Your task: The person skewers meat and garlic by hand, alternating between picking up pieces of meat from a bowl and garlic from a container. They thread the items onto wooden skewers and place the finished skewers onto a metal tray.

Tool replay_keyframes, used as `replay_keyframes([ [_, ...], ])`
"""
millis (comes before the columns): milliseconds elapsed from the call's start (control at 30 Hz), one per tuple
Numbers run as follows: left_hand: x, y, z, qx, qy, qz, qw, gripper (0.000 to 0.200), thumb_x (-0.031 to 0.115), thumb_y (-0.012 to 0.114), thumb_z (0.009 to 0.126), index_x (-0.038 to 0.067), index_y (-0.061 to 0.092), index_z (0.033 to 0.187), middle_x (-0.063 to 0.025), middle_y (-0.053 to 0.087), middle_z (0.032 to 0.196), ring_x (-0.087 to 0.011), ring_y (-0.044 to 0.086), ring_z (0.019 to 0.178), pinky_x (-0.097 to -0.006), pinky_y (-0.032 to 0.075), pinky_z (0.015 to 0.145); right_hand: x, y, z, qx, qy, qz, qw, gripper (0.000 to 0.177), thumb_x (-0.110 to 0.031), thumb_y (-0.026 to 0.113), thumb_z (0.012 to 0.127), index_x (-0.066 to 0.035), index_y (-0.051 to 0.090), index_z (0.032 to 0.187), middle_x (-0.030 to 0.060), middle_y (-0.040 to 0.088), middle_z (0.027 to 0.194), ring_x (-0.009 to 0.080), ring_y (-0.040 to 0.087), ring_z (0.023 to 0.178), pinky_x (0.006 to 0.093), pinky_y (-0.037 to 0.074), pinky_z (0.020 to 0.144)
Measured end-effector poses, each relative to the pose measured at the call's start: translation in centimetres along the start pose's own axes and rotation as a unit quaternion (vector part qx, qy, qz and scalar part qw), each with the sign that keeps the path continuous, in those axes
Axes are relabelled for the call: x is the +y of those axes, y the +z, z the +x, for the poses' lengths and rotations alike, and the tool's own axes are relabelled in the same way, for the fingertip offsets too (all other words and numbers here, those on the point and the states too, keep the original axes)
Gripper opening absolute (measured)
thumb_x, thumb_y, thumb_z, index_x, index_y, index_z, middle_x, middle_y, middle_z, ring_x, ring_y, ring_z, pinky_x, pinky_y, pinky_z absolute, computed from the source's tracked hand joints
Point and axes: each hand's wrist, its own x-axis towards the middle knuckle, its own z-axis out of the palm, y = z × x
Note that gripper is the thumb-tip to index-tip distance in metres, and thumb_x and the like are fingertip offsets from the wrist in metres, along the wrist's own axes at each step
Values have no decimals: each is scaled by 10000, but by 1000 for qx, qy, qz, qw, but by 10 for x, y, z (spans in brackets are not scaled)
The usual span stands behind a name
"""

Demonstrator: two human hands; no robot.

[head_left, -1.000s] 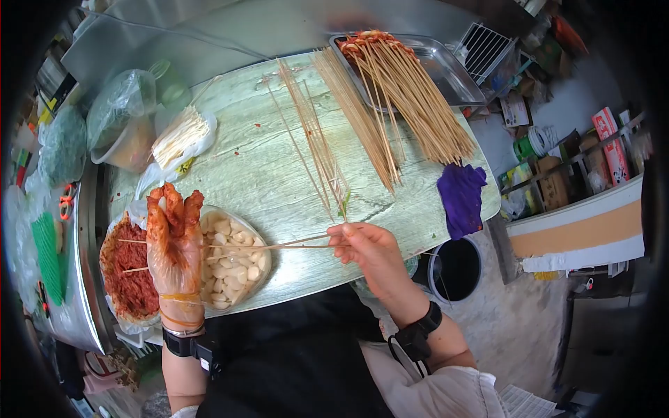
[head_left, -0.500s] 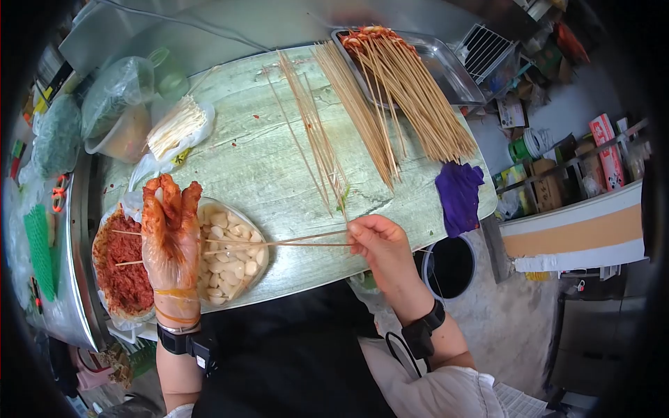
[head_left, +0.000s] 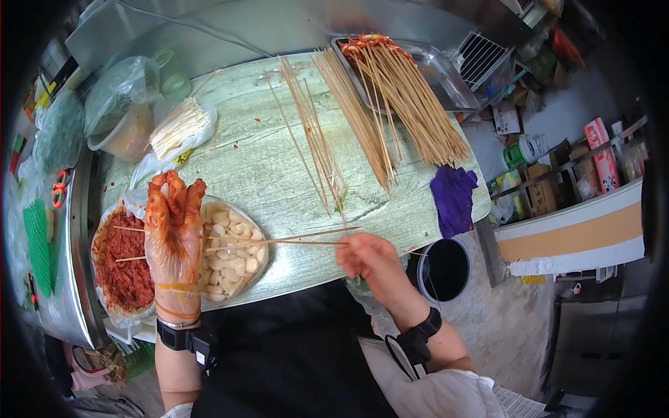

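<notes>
My left hand [head_left: 174,233] wears a clear plastic glove, its fingers smeared with red paste and pointing away from me. It is closed over two bamboo skewers [head_left: 293,241], whose tips stick out on its left side; the thumb and underside are hidden. The skewers cross between my hands. My bare right hand [head_left: 373,258], slightly blurred, pinches near the end of one skewer, while the other's end lies free just above it. Below my left hand sit a bowl of red paste [head_left: 122,268] and a bowl of white sliced pieces [head_left: 237,268].
Loose skewers [head_left: 306,125] and a thicker bundle [head_left: 355,118] lie on the table. A metal tray [head_left: 446,76] holds red-coated skewers [head_left: 411,104]. A purple cloth [head_left: 453,202] rests at the right edge, above a dark bucket [head_left: 446,268]. Enoki-like white strands [head_left: 178,129] lie left.
My right fingers have moved slightly left and down, and one skewer's end now shows free beyond them. My left hand has stayed almost in place. The view has shifted a little.
</notes>
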Motion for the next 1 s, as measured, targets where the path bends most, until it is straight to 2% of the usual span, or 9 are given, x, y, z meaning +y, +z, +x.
replay_keyframes([
  [133,1,1,0,-11,-4,5,1000,376,137,568,911,-3,449,1239,-146,542,1192,-239,517,1144,-477,341,1068,6,13,9,-13,-7,15,1000,161,-189,603,894,-30,628,907,45,623,778,74,505,587,199,401,536],
  [333,1,0,-1,7,-10,18,1000,357,131,567,911,-5,453,1220,-132,558,1154,-220,543,1106,-471,359,1054,8,0,2,67,-34,55,996,91,-108,627,870,-22,625,896,41,617,757,79,509,583,210,409,524],
  [500,1,7,-2,-27,12,45,999,329,156,568,913,16,480,1196,-108,565,1149,-208,553,1091,-464,376,1030,-4,-35,-11,149,-128,71,978,83,-107,608,886,-30,619,855,33,590,707,86,506,564,222,402,499],
  [633,-3,-4,0,-23,25,46,998,341,164,566,913,27,485,1214,-122,572,1177,-215,552,1111,-481,362,1042,-27,-78,-23,112,-185,-13,976,70,-102,595,895,-40,606,863,23,577,693,83,496,569,213,397,510],
  [700,-1,-2,1,-19,7,38,999,347,156,562,915,16,477,1220,-133,567,1183,-226,548,1119,-478,364,1046,-47,-83,-16,268,-323,-184,889,109,-118,605,891,-23,599,945,8,579,712,81,490,576,194,394,536],
  [733,-1,-4,1,-24,5,34,999,347,156,562,915,16,477,1220,-133,567,1183,-226,548,1119,-478,364,1046,-58,-98,-11,325,-355,-347,805,243,-118,637,858,5,579,1059,41,586,807,110,513,658,216,422,605],
  [767,-1,-6,2,-16,3,26,1000,346,153,560,916,11,475,1220,-137,565,1186,-229,548,1117,-476,364,1047,-69,-112,-8,373,-386,-549,641,374,-114,672,807,21,554,1135,97,584,925,182,538,753,291,458,677],
  [833,-1,-5,2,-9,4,15,1000,345,149,557,918,6,473,1220,-141,562,1189,-232,549,1115,-474,365,1049,-71,-148,9,410,-391,-715,410,377,-102,691,761,22,586,1101,137,566,991,267,544,831,363,460,728],
  [1000,-2,1,1,-10,6,23,1000,339,174,559,920,10,479,1206,-118,568,1166,-216,558,1095,-465,376,1038,-80,-160,21,339,-385,-720,468,240,-124,706,732,19,652,916,126,570,876,310,549,809,390,455,705],
])
